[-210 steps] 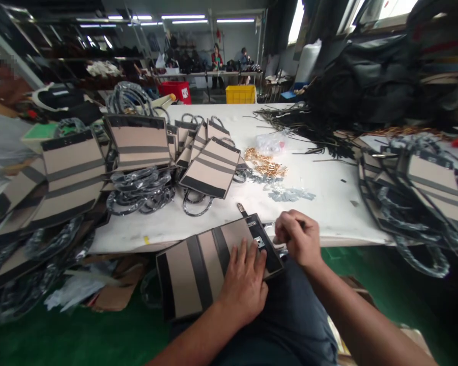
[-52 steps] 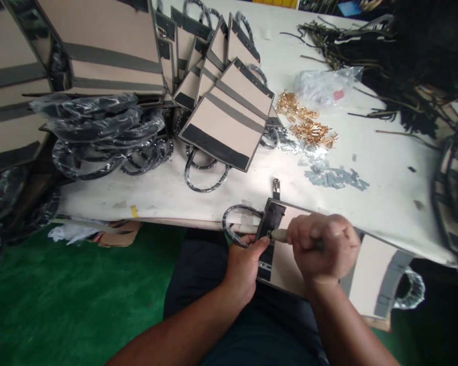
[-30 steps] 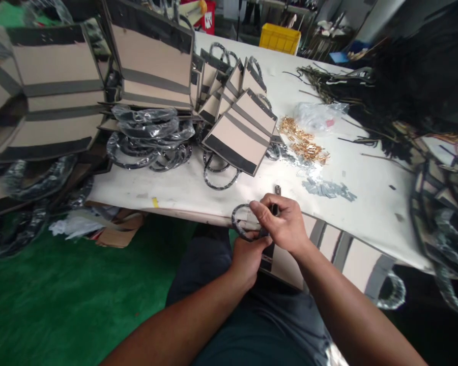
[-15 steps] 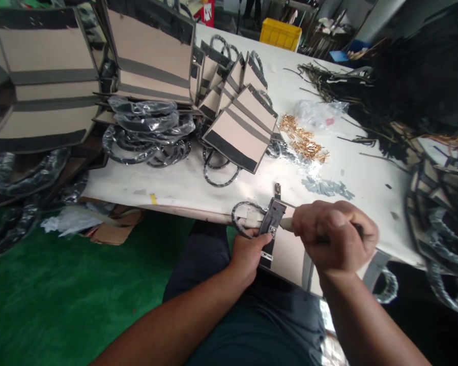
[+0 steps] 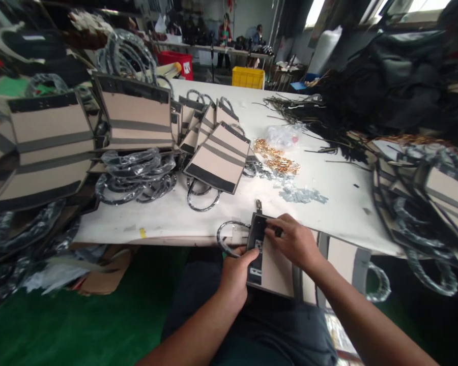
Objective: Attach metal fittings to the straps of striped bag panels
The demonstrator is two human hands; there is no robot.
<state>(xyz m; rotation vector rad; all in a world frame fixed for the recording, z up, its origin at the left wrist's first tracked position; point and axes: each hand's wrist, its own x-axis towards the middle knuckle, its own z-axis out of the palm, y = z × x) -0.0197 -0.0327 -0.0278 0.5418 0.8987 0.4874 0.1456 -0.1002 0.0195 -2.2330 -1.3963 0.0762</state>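
A flat beige bag panel (image 5: 277, 277) with dark bands lies across my lap at the table edge. My left hand (image 5: 234, 274) grips its black-banded end, thumb on top beside a small metal plate (image 5: 258, 247) and fingers underneath. A plastic-wrapped loop handle (image 5: 222, 235) sticks out to the left of that end, and a metal clasp (image 5: 258, 206) juts from its far edge. My right hand (image 5: 295, 241) is over the panel, fingertips pinched together at the black band. Something small and dark shows between its fingers; I cannot make out what it is.
More bag panels with wrapped handles are piled at the left (image 5: 137, 122), middle (image 5: 221, 155) and right (image 5: 446, 198). Gold-coloured metal pieces (image 5: 277, 157), grey metal strips (image 5: 303, 194) and a clear plastic bag (image 5: 282, 134) lie on the white table (image 5: 183, 223). Two people are in the background.
My right hand has gone from a raised fist around a tool to a pinch low on the panel. The left hand still holds the panel. The view has tilted up.
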